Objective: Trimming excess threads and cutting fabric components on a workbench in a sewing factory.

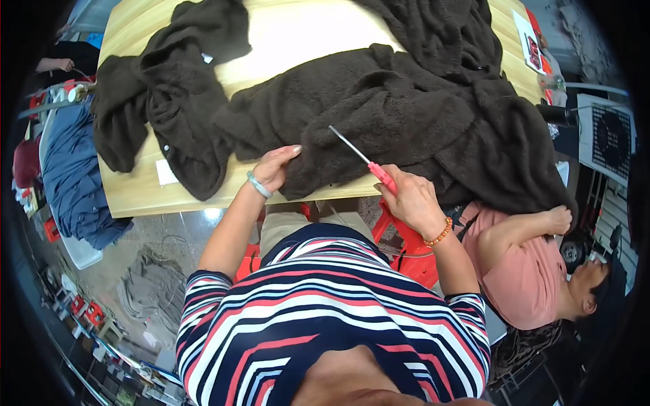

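I found the dark brown fleecy cloth point(352, 108) spread in folds over the near and right side of the wooden table point(132, 199), its right end hanging past the edge. The right hand point(412, 201) was closed around the handle of a red-handled tool point(369, 163), the slender metal shaft pointing forward and to the left over the cloth; whether its tip touched the pile I could not determine. The left hand point(276, 167) lay at the near side of the cloth with its fingers extended toward the tool; from my remote view I could not tell how far it was open underneath, or whether it pinched a fold. I rated snagging as the main hazard: a low tip dragged across the deep pile could, in my judgement, catch a loop and pull it or pierce the fabric. The dark colour, which hid surface detail, would contribute. Second, I noted the left fingers near the tip; a slip toward them could cause a jab. Third, a co-worker's hand point(559, 220) was at the overhanging end; a tug there, or the hanging weight, could shift the cloth beneath the tip and spoil the tool's placement.
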Demonstrator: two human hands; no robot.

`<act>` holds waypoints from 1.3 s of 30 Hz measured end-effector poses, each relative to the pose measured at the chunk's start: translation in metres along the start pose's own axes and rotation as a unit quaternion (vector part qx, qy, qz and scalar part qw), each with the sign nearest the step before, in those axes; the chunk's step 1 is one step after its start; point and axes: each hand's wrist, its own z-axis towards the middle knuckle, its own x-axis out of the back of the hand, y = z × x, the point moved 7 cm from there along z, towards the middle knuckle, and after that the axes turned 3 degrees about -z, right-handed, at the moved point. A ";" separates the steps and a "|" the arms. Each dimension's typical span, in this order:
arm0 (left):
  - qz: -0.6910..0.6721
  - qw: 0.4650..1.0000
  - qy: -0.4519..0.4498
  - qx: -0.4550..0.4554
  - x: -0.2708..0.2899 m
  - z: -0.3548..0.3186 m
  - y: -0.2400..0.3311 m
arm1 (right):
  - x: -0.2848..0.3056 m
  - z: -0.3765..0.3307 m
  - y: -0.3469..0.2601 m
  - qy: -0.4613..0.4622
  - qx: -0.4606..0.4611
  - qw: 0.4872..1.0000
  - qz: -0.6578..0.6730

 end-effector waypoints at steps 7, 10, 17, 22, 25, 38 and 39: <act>0.112 0.974 0.013 -0.198 -0.027 0.010 0.013 | -0.008 -0.009 -0.017 -0.111 0.017 0.992 -0.055; 0.223 0.937 -0.004 -0.269 -0.025 0.012 0.013 | -0.014 -0.018 -0.019 -0.131 0.037 0.989 -0.050; 0.190 0.957 0.016 -0.218 -0.024 0.004 0.007 | -0.015 -0.012 -0.021 -0.091 0.044 0.993 -0.054; 0.382 0.872 0.022 -0.304 0.010 -0.013 -0.006 | -0.001 -0.008 -0.003 -0.010 0.013 0.999 -0.037; 0.431 0.871 0.008 -0.235 0.030 -0.012 -0.016 | -0.005 -0.011 -0.003 -0.017 0.032 0.999 -0.028; -0.065 0.992 0.014 -0.104 0.019 0.003 -0.018 | -0.048 -0.022 -0.022 -0.154 0.103 0.979 -0.080; -0.083 0.993 0.029 -0.075 0.021 0.003 -0.022 | -0.047 -0.021 -0.024 -0.150 0.103 0.980 -0.075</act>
